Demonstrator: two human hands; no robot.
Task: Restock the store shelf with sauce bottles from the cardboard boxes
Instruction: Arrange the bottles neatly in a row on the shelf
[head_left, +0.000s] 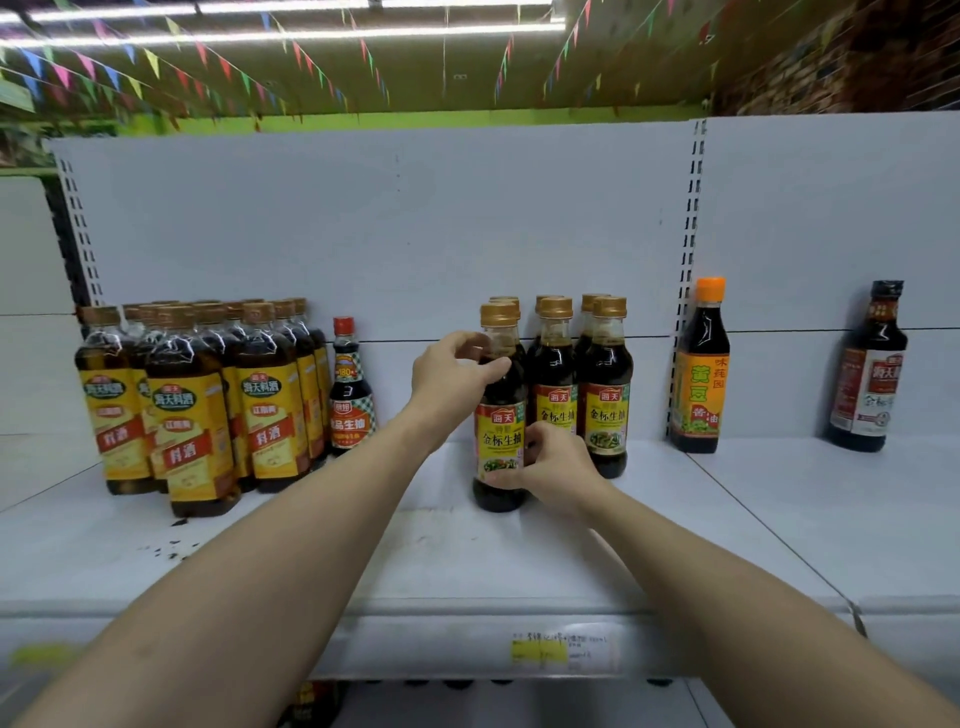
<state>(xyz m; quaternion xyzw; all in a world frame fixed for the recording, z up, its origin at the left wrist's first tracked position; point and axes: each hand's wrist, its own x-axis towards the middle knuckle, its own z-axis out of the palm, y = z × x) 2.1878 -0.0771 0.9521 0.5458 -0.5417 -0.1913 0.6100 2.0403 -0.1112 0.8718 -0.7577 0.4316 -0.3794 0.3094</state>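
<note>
Your two bare forearms reach in from the bottom corners and meet over the middle of the white shelf (467, 561). Your left hand (449, 371) is on the shoulder of a gold-capped sauce bottle (501, 410), its fingers (462, 343) curled round the dark glass just under the neck, thumb lying across the front. Your right hand (558, 467) sits lower on the same bottle, with its fingers (540, 434) bent against the right edge of the yellow and red label and the thumb under the bottle's lower body; both hands have hold of it.

That bottle stands upright on the shelf at the front left of a small cluster of matching bottles (605, 395), just beside the next one in the front row.

Well to your left is a packed group of larger yellow-labelled bottles (192, 415) with brown caps, and just beside them a small red-capped bottle (349, 389) with a checked label. On your right, past the slotted upright, an orange-capped bottle (698, 374) stands alone, and further right a dark-capped bottle (867, 374) stands well apart from it.

On the front lip of the shelf, a yellow price tag (540, 649) sits below the bottle you hold. Coloured bunting (208, 67) hangs from the ceiling above.
</note>
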